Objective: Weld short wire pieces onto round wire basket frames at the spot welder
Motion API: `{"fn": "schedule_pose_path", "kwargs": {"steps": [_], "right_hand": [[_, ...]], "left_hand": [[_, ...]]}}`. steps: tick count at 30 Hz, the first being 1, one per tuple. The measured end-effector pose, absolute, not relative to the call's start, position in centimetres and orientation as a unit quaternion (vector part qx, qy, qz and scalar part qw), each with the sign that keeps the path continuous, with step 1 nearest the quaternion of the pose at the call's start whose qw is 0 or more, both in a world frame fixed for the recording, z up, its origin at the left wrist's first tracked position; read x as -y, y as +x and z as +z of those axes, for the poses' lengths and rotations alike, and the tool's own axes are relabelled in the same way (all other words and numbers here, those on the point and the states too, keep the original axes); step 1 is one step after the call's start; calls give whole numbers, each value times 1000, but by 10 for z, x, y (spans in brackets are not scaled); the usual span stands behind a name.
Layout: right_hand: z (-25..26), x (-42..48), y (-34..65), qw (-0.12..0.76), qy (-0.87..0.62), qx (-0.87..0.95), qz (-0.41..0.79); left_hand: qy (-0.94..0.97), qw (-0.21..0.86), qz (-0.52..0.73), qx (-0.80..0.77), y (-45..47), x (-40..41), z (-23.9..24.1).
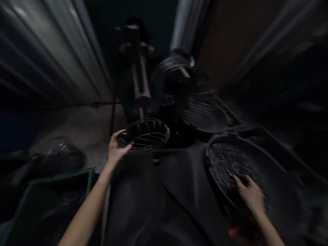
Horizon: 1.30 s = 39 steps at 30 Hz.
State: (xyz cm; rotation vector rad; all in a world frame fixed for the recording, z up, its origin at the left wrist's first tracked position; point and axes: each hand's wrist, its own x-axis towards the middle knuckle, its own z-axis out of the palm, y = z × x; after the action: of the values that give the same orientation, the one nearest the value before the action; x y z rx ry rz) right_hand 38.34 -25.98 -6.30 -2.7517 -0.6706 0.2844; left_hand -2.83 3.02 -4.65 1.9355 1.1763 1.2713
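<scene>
My left hand [117,148] grips the near left rim of a round wire frame [151,138], thumb and fingers on either side. The frame has a ring of short dark ribs and thin straight wires across it. It sits beneath the narrow tip of a machine arm [140,78]. To the right, my right hand [249,194] reaches into a wide dark pan [279,191] with curled fingers. Small shiny metal pieces [228,164] are heaped in the pan by its fingertips. Whatever those fingers hold is too dark and blurred to make out.
A green crate [58,179] stands at lower left, with a shiny dark bundle [60,155] behind it. Another round pan [205,116] holding wire pieces and a stack of wire rings [169,68] are beyond the right-hand pan. Corrugated panels [51,44] rise at left.
</scene>
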Motion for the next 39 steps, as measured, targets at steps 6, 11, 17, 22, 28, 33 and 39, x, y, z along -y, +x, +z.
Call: {"fn": "schedule_pose_path", "kwargs": {"steps": [6, 11, 17, 22, 28, 33, 39], "right_hand": [[-63, 206, 310, 354, -816, 453, 58], [-71, 170, 268, 358, -718, 580, 141], [14, 106, 218, 387, -604, 652, 246], [29, 51, 197, 279, -536, 795, 60], [18, 36, 197, 188, -478, 853, -97], [19, 36, 197, 211, -464, 851, -130], [21, 36, 195, 215, -446, 848, -187]], "left_hand": [[724, 300, 485, -389, -33, -33, -42], [796, 283, 396, -360, -27, -27, -27], [840, 228, 307, -385, -14, -20, -5], [849, 201, 281, -399, -7, -15, 6], [847, 200, 266, -414, -9, -11, 8], [845, 204, 273, -412, -9, -12, 8], [836, 220, 297, -407, -10, -16, 9]]}}
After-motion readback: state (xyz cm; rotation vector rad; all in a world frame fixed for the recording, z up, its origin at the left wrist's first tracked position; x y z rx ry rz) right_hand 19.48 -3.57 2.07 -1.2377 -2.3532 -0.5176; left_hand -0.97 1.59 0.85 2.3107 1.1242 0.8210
